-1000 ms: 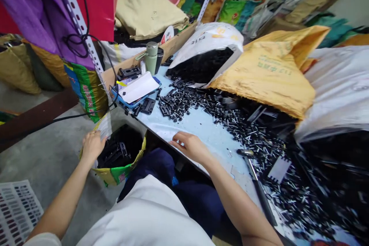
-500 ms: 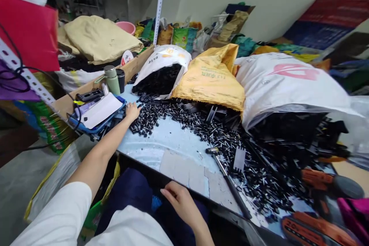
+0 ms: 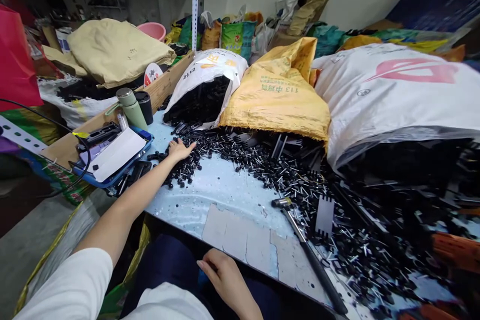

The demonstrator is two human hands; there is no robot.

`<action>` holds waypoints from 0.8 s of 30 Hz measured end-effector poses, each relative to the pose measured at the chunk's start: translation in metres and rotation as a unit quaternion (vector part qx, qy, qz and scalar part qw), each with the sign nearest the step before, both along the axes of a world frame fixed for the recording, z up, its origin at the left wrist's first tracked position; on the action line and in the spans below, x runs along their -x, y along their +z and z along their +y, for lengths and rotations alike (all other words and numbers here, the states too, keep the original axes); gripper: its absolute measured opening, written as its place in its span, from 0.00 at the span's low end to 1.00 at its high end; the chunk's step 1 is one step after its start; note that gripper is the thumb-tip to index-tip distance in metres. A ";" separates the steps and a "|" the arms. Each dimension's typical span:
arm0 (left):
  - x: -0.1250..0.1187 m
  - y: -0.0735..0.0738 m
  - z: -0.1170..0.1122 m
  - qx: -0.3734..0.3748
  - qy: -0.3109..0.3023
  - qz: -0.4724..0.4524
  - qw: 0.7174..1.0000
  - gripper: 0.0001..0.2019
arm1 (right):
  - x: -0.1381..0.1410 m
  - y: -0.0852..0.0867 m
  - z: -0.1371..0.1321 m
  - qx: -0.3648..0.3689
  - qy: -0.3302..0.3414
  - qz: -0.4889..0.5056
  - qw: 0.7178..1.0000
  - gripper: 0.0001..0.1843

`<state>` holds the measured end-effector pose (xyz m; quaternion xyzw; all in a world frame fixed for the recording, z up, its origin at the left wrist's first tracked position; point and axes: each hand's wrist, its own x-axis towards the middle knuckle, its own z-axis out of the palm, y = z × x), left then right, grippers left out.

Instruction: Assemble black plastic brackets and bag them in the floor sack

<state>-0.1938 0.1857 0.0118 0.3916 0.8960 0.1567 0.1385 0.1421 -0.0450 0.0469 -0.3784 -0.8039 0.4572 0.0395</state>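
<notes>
My left hand (image 3: 182, 151) reaches across the table to the left end of a heap of small black parts with metal pins (image 3: 247, 152). Its thumb is spread away from the fingers, and the fingertips touch the heap; no held part shows. Low over my lap, at the table's front edge, my right hand (image 3: 225, 276) hangs with curled fingers and nothing visible in it. A hammer (image 3: 309, 255) with a dark handle lies to the right on the table. Beyond it, a flat grey toothed plate (image 3: 324, 216) rests among the parts.
Behind the heap lie a small white sack (image 3: 221, 62), a yellow sack (image 3: 277, 102) and a large white sack (image 3: 397, 90), their mouths facing me. At left are a blue tray (image 3: 112, 177) with white paper (image 3: 120, 152), a green bottle (image 3: 133, 110) and a black cup (image 3: 144, 105).
My left hand has moved right, away from the tray's edge and onto the heap, its thumb spread. My right hand stays over my lap. The camera view has shifted somewhat.
</notes>
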 end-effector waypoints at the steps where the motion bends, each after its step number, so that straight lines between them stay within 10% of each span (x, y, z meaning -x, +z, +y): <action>1: -0.010 -0.001 -0.005 0.003 -0.030 0.009 1.000 0.55 | 0.002 0.001 0.001 -0.001 0.013 0.007 1.000 0.15; 13: -0.055 -0.018 -0.036 -0.034 -0.275 0.048 0.960 0.35 | 0.019 0.004 0.027 -0.054 0.111 0.063 0.990 0.13; 20: -0.123 -0.009 -0.015 -0.053 -0.350 -0.012 0.935 0.36 | 0.064 0.003 0.091 -0.137 0.044 0.150 0.978 0.15; 24: -0.110 0.002 -0.056 -0.042 -0.368 0.005 0.929 0.35 | 0.074 0.011 0.163 -0.247 -0.063 0.177 0.951 0.16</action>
